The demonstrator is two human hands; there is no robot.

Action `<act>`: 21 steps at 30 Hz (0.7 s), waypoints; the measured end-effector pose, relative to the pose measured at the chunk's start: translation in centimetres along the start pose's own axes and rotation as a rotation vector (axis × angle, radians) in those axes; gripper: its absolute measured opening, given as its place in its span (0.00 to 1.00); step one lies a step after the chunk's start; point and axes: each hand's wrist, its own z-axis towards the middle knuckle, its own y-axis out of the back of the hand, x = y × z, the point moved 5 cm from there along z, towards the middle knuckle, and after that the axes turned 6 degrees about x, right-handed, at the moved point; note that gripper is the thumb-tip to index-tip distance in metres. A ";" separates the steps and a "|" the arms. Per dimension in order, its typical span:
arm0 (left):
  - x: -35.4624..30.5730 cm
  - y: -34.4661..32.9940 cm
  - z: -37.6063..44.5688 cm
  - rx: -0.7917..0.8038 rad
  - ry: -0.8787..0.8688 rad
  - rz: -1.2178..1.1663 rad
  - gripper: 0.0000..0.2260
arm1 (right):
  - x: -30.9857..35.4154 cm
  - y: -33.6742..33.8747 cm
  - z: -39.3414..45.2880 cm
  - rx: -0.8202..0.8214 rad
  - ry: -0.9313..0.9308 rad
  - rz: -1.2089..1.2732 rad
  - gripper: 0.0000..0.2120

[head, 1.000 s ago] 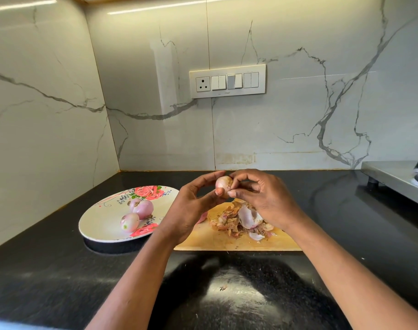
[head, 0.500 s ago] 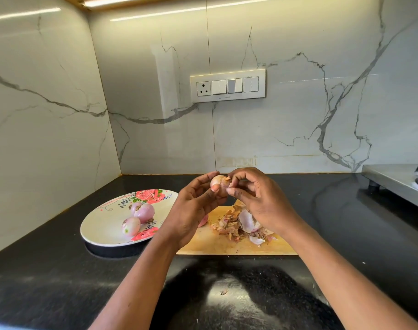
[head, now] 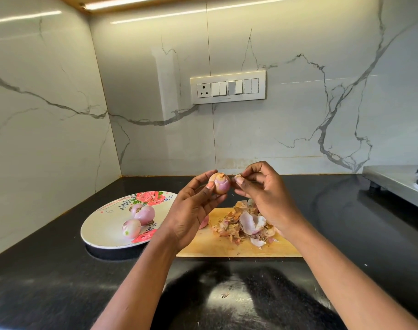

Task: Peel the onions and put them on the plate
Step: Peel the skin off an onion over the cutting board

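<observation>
**Onion peeling: right hand now drawn clear of the onion**

The onion is held in the air above the far edge of the cutting board, gripped by the left hand: thumb on its near face, fingers curled behind it. Most of its surface shows pink flesh; a patch of tan skin remains at the top.

Change from half a second ago: the right hand was then touching the onion's top. It now sits just beside the onion on the right, apart from it, with thumb and forefinger pinched narrow on a small skin fragment. The remaining fingers are loosely curled.

The peel pile lies on the cutting board, partly hidden by the right wrist, unchanged in position. A pink piece shows at the board's left end behind the left hand; what it is cannot be told.

The plate rests on the table to the left of the board, touching or just beside it. Two peeled onions lie on the plate, touching each other, as before.

The switch panel is mounted on the back wall.
</observation>
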 end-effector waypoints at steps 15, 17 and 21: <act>-0.1 -0.1 -0.2 0.022 -0.044 0.242 0.22 | 0.4 -0.1 -0.6 0.003 0.114 -0.487 0.09; -0.1 -0.1 -0.2 0.020 -0.051 0.267 0.22 | 0.4 -0.2 -0.8 -0.019 0.144 -0.500 0.09; -0.1 -0.1 -0.3 0.020 -0.076 0.319 0.21 | 0.3 0.1 -0.8 -0.050 0.163 -0.530 0.08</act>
